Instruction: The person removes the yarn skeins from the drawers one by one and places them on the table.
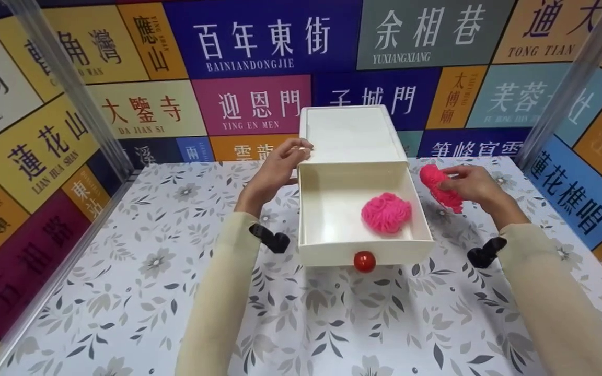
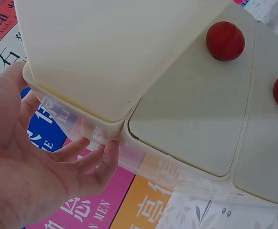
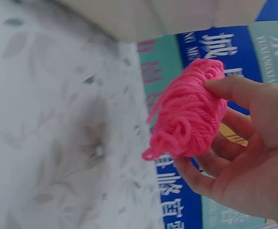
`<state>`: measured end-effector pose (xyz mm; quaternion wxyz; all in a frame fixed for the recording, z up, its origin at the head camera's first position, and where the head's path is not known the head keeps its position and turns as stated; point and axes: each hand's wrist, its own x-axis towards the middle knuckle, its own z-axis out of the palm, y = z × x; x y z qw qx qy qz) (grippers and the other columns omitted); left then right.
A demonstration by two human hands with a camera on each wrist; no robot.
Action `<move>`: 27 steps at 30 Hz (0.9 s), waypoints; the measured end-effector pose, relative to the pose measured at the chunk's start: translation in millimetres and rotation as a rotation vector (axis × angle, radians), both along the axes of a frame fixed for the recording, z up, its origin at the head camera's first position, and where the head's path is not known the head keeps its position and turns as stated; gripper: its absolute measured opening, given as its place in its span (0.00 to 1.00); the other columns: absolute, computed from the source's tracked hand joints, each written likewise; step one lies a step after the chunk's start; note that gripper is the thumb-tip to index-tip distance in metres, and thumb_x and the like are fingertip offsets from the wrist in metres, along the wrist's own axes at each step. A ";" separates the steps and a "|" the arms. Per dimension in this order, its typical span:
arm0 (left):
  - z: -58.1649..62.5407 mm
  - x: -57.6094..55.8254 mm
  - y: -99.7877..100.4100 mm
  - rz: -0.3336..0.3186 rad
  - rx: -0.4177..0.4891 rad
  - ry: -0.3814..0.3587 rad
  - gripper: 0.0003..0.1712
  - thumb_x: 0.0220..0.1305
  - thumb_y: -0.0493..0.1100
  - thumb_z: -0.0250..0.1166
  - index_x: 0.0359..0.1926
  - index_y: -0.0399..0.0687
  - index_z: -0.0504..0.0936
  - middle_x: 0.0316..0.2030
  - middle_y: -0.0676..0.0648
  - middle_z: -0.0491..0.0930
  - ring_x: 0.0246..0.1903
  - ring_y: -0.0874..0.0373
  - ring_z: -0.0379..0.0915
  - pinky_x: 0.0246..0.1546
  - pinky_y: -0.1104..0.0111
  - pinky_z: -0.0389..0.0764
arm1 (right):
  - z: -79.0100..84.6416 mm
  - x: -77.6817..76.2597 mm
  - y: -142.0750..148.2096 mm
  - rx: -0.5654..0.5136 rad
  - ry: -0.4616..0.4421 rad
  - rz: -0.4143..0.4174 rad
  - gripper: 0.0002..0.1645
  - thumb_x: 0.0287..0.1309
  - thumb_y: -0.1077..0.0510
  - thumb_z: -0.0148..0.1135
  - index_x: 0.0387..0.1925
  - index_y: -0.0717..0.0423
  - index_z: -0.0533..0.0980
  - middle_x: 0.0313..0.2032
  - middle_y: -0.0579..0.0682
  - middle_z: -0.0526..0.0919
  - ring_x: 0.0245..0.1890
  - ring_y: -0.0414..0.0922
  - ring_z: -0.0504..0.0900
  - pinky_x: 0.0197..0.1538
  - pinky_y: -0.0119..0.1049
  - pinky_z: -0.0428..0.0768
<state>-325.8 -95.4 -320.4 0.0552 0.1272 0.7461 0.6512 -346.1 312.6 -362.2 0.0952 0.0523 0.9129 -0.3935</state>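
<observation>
A white drawer cabinet [image 1: 350, 133] stands at the back of the table, its top drawer [image 1: 327, 255] pulled far out. My left hand [image 1: 277, 167] grips the cabinet's left front edge; in the left wrist view its fingertips press on the clear side wall. Inside the drawer, toward the right, lies a bright pink ball of yarn [image 1: 386, 213]. A red round knob [image 1: 365, 261] sticks out from the drawer front. To the right of the drawer, my right hand [image 1: 473, 185] holds a second pink ball of yarn [image 3: 191, 112] between thumb and fingers, loose strands hanging from it.
Lower drawers with red knobs [image 2: 225, 41] show closed in the left wrist view. A white tablecloth [image 1: 139, 261] with grey leaf patterns covers the table. Coloured panels [image 1: 264, 39] with Chinese characters line the back and sides, with clear posts [image 1: 79, 94] at the corners.
</observation>
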 end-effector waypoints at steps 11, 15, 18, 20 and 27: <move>0.0 0.3 -0.6 0.005 -0.003 0.002 0.12 0.76 0.48 0.53 0.55 0.52 0.74 0.58 0.41 0.74 0.54 0.49 0.76 0.59 0.47 0.79 | -43.2 1.3 -5.8 0.074 0.114 -0.007 0.35 0.64 0.54 0.60 0.67 0.68 0.67 0.63 0.74 0.71 0.60 0.65 0.74 0.63 0.55 0.75; -1.2 0.4 -0.1 0.008 -0.003 -0.005 0.12 0.75 0.48 0.53 0.55 0.53 0.74 0.57 0.42 0.75 0.53 0.49 0.76 0.59 0.47 0.78 | -52.5 2.4 -7.2 0.101 0.129 0.004 0.34 0.64 0.55 0.61 0.67 0.68 0.68 0.63 0.74 0.72 0.61 0.67 0.74 0.63 0.57 0.74; -2.0 -0.1 0.3 0.012 0.002 -0.011 0.13 0.75 0.47 0.53 0.55 0.52 0.74 0.55 0.42 0.75 0.51 0.51 0.76 0.59 0.48 0.79 | -57.6 3.3 -8.7 0.103 0.129 0.015 0.33 0.64 0.56 0.61 0.67 0.69 0.67 0.63 0.75 0.71 0.62 0.67 0.73 0.64 0.57 0.74; -2.1 -0.3 0.6 0.014 0.006 -0.015 0.13 0.75 0.47 0.53 0.55 0.52 0.74 0.54 0.43 0.75 0.50 0.52 0.76 0.58 0.49 0.79 | -60.6 3.9 -9.5 0.103 0.128 0.021 0.33 0.64 0.57 0.61 0.67 0.69 0.67 0.63 0.75 0.71 0.62 0.67 0.73 0.64 0.57 0.74; -0.5 0.2 1.6 0.014 0.000 0.004 0.13 0.75 0.47 0.53 0.55 0.51 0.74 0.54 0.42 0.75 0.49 0.51 0.77 0.57 0.50 0.81 | -64.8 5.2 -10.9 0.094 0.116 0.014 0.35 0.65 0.54 0.60 0.67 0.69 0.67 0.63 0.74 0.71 0.62 0.66 0.73 0.65 0.55 0.74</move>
